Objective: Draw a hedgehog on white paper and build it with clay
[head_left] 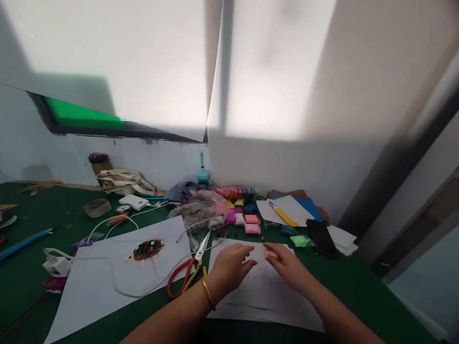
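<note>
My left hand [232,265], with a yellow bangle at the wrist, hovers over a white sheet [241,312]. Its thumb stands apart from the fingers and nothing shows between them. Facing it across a small gap, my right hand [288,263] has its fingers stretched forward; I see nothing held there. Faint pencil lines show on the sheet between the two hands. Just beyond the fingertips lies a tiny orange-brown ball [262,238]. Red-and-yellow-handled scissors [187,278] rest beside my left wrist, blades pointing away, spread slightly.
Left lies a paper with a hedgehog-like clay picture [148,250], crossed by a white cable [112,284]. Several clay packets [251,228] sit behind the sheet. A yellow cutter [283,214] and a dark phone [322,237] are at right. A blue pen-like tool [15,248] lies far left.
</note>
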{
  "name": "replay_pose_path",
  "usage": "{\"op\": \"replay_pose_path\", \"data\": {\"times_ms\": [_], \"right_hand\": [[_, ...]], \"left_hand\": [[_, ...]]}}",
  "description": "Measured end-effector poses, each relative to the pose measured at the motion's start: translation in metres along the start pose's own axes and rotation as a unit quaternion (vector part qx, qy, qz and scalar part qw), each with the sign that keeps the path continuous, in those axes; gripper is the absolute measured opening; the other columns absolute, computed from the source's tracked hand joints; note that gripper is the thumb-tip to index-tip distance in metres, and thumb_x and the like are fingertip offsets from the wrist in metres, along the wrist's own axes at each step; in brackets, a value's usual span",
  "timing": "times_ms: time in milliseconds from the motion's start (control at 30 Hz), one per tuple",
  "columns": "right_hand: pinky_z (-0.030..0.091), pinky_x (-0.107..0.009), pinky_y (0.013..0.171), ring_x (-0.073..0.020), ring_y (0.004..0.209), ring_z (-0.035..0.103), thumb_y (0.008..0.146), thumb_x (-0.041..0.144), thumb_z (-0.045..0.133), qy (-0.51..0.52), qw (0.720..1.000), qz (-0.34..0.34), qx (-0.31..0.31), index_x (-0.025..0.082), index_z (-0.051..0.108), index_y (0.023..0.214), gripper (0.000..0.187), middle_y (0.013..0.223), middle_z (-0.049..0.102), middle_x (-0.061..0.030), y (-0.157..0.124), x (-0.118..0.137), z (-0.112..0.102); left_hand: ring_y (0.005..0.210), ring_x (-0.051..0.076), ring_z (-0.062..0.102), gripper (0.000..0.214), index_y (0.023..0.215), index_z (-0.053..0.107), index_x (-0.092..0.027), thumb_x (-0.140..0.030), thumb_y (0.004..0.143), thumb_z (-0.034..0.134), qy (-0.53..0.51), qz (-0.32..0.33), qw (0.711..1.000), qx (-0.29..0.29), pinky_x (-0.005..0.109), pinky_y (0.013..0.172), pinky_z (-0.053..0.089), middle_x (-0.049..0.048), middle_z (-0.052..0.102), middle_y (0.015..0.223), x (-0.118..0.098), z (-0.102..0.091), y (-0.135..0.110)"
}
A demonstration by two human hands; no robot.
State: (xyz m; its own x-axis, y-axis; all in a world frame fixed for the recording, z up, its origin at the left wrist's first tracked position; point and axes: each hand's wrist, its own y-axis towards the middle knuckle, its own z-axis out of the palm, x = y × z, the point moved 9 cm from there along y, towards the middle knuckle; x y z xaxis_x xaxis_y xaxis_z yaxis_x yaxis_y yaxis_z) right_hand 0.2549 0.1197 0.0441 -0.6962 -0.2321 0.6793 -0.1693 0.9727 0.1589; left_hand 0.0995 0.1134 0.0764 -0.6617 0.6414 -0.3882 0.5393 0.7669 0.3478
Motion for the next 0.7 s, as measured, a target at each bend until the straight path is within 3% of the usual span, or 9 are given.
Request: {"op": "replay_pose_path", "data": {"times_ms": [67,133,233,433,700], "right_hand": [[0.041,-0.034,0.100,-0.0217,0.118,0.053,0.090,0.033,0.045,-0.142,0.988,0.020,-0.052,0.019,0.057,0.127,0.042,0.127,0.061,-0.0079,0.019,-0.025,-0.016],[0.038,-0.037,0.102,-0.0244,0.119,0.051,0.088,0.026,0.045,-0.179,0.980,0.040,-0.079,0.017,0.058,0.126,0.041,0.126,0.062,-0.0096,0.036,-0.044,-0.027],[0.035,-0.043,0.101,-0.0281,0.120,0.050,0.087,0.020,0.044,-0.212,0.970,0.059,-0.107,0.018,0.060,0.124,0.040,0.123,0.063,-0.0113,0.052,-0.060,-0.035],[0.033,-0.043,0.101,-0.0278,0.123,0.048,0.084,0.013,0.045,-0.244,0.958,0.059,-0.140,0.019,0.059,0.125,0.044,0.130,0.060,-0.0110,0.055,-0.065,-0.033],[0.036,-0.040,0.099,-0.0247,0.120,0.050,0.082,0.018,0.047,-0.243,0.954,0.041,-0.173,0.022,0.065,0.115,0.038,0.125,0.063,-0.0068,0.040,-0.056,-0.037]], "left_hand": [[0.089,0.019,0.060,0.019,0.101,0.067,-0.023,-0.034,0.087,0.062,0.070,-0.019,0.996,0.042,0.030,0.077,0.044,0.0044,0.065,0.098,0.013,0.010,0.014],[0.088,0.021,0.060,0.015,0.088,0.069,-0.020,-0.034,0.086,0.062,0.100,-0.028,0.993,0.061,0.030,0.078,0.043,0.0064,0.064,0.094,0.024,0.016,0.031],[0.090,0.024,0.060,0.021,0.090,0.069,-0.016,-0.034,0.087,0.060,0.127,-0.042,0.989,0.067,0.034,0.080,0.042,0.0115,0.064,0.095,0.042,0.019,0.059],[0.097,0.028,0.057,0.028,0.095,0.069,-0.012,-0.033,0.091,0.051,0.172,-0.056,0.981,0.071,0.040,0.084,0.040,0.0160,0.064,0.098,0.066,0.028,0.102],[0.108,0.027,0.051,0.028,0.109,0.065,-0.019,-0.032,0.085,0.060,0.179,-0.011,0.981,0.076,0.039,0.090,0.035,0.0119,0.064,0.108,0.060,0.059,0.127]]}}
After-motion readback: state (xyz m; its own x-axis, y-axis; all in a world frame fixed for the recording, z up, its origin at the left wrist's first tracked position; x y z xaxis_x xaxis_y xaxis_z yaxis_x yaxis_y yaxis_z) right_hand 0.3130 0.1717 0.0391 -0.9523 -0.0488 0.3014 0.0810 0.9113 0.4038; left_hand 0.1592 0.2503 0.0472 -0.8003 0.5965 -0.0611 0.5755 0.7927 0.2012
